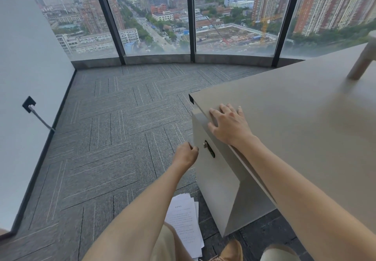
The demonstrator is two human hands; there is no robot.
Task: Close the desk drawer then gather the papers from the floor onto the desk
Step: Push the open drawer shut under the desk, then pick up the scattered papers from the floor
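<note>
Leftmost, a smooth pale wall [24,73] carries a square black socket plate [29,103] with a braided cable [41,119] running down to the floor. Grey carpet tiles [114,122], flecked and laid in a striped basket-weave pattern, spread to the curved glazing. The left hand [185,154] hovers with fingers loosely curled, holding nothing, just beside the matte beige drawer front [211,171], which sits flush with a small metal lock [209,149] on it. Below, printed white papers [184,218] lie fanned on the carpet near a tan suede shoe [232,250]. The right hand [227,123] lies flat and spread on the edge of the smooth beige desk [305,118]. Far right, a rounded cylindrical leg [362,61] stands tilted on the desktop.
</note>
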